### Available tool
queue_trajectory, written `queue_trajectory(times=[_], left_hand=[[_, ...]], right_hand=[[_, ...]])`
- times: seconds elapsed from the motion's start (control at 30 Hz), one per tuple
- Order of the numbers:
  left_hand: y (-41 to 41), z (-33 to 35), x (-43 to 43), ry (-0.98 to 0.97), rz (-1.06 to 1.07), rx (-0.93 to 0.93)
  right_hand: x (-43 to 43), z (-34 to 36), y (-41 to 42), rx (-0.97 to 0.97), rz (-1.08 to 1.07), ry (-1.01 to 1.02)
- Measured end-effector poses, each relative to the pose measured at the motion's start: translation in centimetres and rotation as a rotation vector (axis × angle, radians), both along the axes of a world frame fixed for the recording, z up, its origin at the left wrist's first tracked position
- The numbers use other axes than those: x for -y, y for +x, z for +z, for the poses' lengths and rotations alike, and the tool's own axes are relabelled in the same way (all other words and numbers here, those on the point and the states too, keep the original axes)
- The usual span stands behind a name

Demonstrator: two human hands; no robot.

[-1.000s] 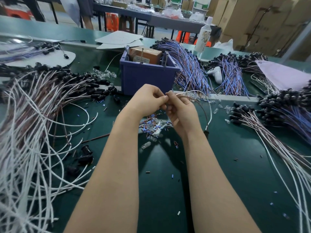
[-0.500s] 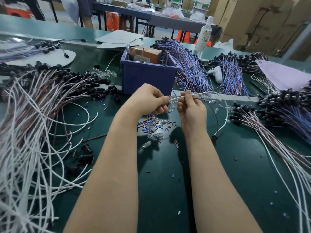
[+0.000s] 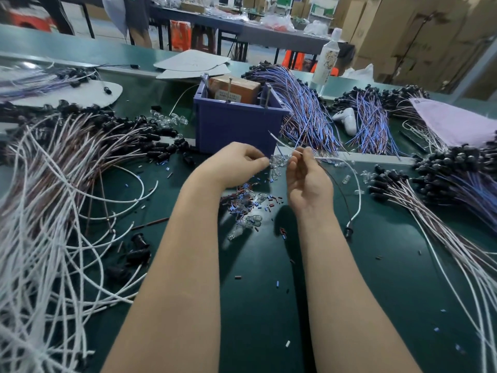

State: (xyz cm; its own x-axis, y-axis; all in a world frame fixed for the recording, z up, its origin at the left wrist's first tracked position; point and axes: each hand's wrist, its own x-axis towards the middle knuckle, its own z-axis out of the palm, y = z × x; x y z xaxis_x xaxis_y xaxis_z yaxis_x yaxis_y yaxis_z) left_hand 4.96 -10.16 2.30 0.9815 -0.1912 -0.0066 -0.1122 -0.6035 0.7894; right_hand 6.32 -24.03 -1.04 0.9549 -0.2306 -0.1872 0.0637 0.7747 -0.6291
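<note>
Right hand [image 3: 306, 181] pinches a thin white wire [image 3: 358, 208] ending in a black socket [image 3: 349, 232]. Left hand [image 3: 236, 164], fingers curled, pinches a small clear bulb [image 3: 277, 160].

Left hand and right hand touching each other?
Apart. The head view shows a gap between the left hand and the right hand. The clear bulb pinched by the left hand sits in that gap. The right hand pinches the white wire.
</note>
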Motion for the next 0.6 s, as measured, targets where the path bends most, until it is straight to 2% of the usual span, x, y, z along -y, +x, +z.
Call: queue_trajectory(times=[0.1, 0.2, 0.27, 0.4, 0.47, 0.53, 0.6], left_hand=[[0.1, -0.7, 1.6, -0.157, -0.073, 0.029], [0.4, -1.4, 2.3, -0.345, -0.046, 0.065], [0.7, -1.7, 2.3, -0.451, 0.023, 0.083], [1.4, -2.2, 2.2, -0.483, 0.220, 0.137], [1.8, -2.3, 2.0, -0.541, 0.314, 0.122], [2.2, -2.3, 1.6, -0.611, 0.426, 0.109], [2.6, -2.2, 1.1, -0.651, 0.501, 0.109]], right_hand=[[-0.7, 0.2, -0.1, -0.031, 0.112, 0.068], [-1.3, 0.2, -0.2, -0.053, 0.187, 0.049], [-1.7, 0.2, -0.2, -0.061, 0.187, -0.012], [-2.8, 0.2, -0.4, -0.060, 0.181, -0.210], [-3.0, 0.5, -0.7, -0.071, 0.208, -0.413], [-2.6, 1.2, -1.3, -0.084, 0.244, -0.755], [-1.8, 2.0, -1.7, -0.012, 0.192, -1.047]])
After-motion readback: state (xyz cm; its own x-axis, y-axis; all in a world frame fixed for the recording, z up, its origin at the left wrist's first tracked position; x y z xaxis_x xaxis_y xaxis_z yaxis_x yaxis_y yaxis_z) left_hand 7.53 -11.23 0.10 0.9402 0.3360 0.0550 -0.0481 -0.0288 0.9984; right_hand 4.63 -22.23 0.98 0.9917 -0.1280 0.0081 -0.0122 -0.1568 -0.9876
